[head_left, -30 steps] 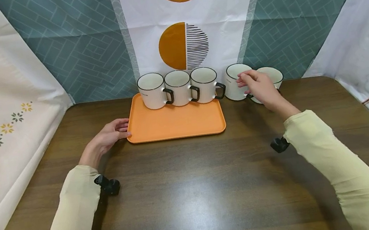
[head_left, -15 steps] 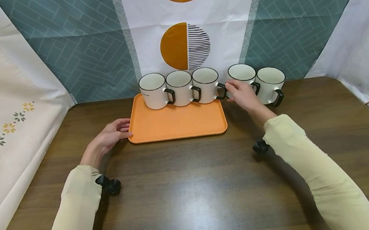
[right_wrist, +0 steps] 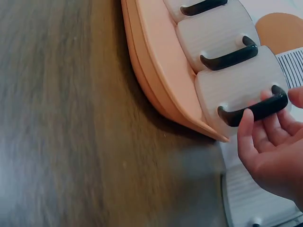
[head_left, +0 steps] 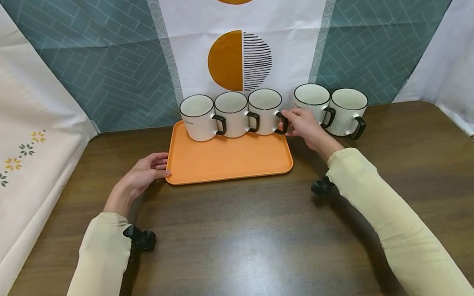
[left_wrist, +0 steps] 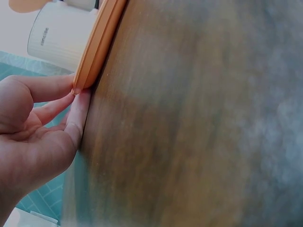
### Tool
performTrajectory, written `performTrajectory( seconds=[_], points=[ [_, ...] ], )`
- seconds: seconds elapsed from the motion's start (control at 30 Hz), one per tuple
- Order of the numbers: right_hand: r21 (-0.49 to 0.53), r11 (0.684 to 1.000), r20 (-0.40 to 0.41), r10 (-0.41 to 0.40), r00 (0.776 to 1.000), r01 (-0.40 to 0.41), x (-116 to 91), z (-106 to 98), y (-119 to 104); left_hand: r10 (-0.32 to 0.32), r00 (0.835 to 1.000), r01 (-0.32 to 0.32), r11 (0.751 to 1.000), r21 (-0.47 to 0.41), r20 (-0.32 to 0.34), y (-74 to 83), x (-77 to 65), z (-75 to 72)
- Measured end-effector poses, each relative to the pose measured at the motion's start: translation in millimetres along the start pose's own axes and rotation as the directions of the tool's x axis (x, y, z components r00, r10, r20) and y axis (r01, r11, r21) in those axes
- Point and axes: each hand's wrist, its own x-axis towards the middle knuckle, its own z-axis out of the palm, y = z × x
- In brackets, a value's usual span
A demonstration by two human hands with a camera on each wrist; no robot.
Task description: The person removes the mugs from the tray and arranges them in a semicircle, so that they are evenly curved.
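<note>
An orange tray bears three white mugs with black rims and black handles, standing side by side along its back. My left hand holds the tray's left end near the front corner; in the left wrist view two fingertips meet at its edge. With my right hand I grip the black handle of the rightmost mug on the tray. The right wrist view shows several fingers curled at that handle. This mug stands upright at the tray's right end.
Two more white mugs, one nearer and one farther right, stand on the brown wooden table right of the tray. A patterned cloth hangs behind. White cloths flank the table.
My right hand has moved left from the mugs beside the tray to the handle of the tray's rightmost mug. That handle has swung slightly toward me. The left hand stays at the tray.
</note>
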Motion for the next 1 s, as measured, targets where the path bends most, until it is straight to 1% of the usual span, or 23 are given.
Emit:
performTrajectory(
  seconds=[0.1, 0.2, 0.3, 0.43, 0.53, 0.63, 0.73, 0.83, 0.9, 1.0],
  points=[
    [0.089, 0.994, 0.072, 0.055, 0.996, -0.062, 2.2, 4.9, 2.8, -0.005, 1.000, 0.005, 1.000, -0.005, 0.001, -1.5, -0.4, -0.1],
    [0.155, 0.981, 0.150, 0.090, 0.985, -0.113, 5.2, 10.0, 5.7, -0.012, 1.000, 0.012, 1.000, -0.003, 0.000, -3.0, -0.7, -0.9],
    [0.195, 0.973, 0.198, 0.084, 0.977, -0.123, 8.9, 14.8, 7.1, -0.007, 1.000, 0.007, 1.000, -0.007, 0.002, -3.5, -0.2, -1.4],
    [0.243, 0.963, 0.222, 0.059, 0.973, -0.114, 13.4, 20.0, 6.9, -0.010, 1.000, 0.010, 1.000, -0.012, 0.004, -3.2, 1.0, -2.2],
    [0.284, 0.953, 0.199, 0.050, 0.979, -0.107, 15.6, 23.8, 6.7, -0.018, 1.000, 0.018, 1.000, -0.012, 0.006, -2.6, 1.7, -2.9],
    [0.313, 0.947, 0.152, 0.021, 0.988, -0.068, 17.4, 28.8, 8.8, -0.014, 1.000, 0.014, 1.000, -0.022, 0.006, -1.2, 2.0, -2.7],
    [0.312, 0.950, 0.081, -0.046, 0.996, 0.019, 18.2, 35.8, 14.6, -0.010, 1.000, 0.011, 1.000, -0.027, 0.006, -0.9, 1.7, -2.7],
    [0.289, 0.952, -0.015, -0.099, 0.995, 0.099, 16.8, 43.1, 19.8, -0.018, 1.000, 0.018, 0.999, -0.028, 0.004, -1.9, 2.2, -2.2],
    [0.279, 0.952, -0.060, -0.109, 0.992, 0.122, 10.7, 47.4, 14.3, -0.023, 1.000, 0.023, 0.999, -0.026, 0.004, -1.8, 1.9, -2.0],
    [0.279, 0.953, -0.072, -0.105, 0.992, 0.121, 2.1, 51.6, 2.2, -0.034, 0.999, 0.034, 0.999, -0.024, -0.004, -0.3, 1.3, -3.2]
  ],
)
